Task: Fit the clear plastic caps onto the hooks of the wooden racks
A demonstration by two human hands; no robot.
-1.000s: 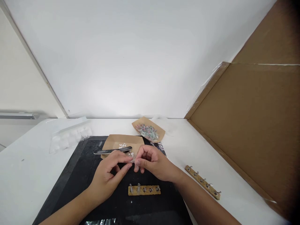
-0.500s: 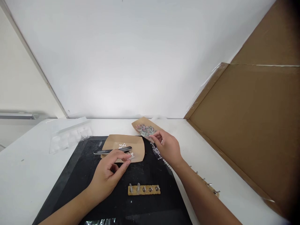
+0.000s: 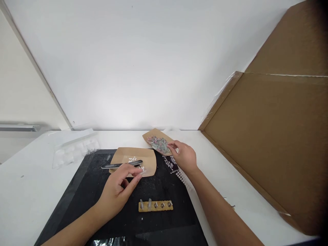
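My left hand (image 3: 118, 188) is above the black mat, thumb and index finger pinching a small clear false nail (image 3: 143, 172) at the near edge of a brown paper tray (image 3: 151, 155). A dark nail file (image 3: 115, 166) lies across that tray, with small white bits (image 3: 132, 159) beside it. My right hand (image 3: 185, 156) is at the right edge of a second brown tray (image 3: 151, 132), its thumb and index finger together; what they hold is too small to make out. This tray holds a heap of small coloured and clear pieces (image 3: 159, 144). A gold strip (image 3: 160, 210) carries two upright clear false nails (image 3: 150, 204).
The black mat (image 3: 89, 198) covers the middle of the white table (image 3: 23, 194). A clear sheet of white tabs (image 3: 175, 168) lies under my right wrist. A clear plastic case (image 3: 74, 152) stands at the back left. Cardboard (image 3: 276, 143) walls the right side.
My right hand has shifted slightly right along the second tray's edge. My left hand keeps its pinch. The whole view has moved a little.
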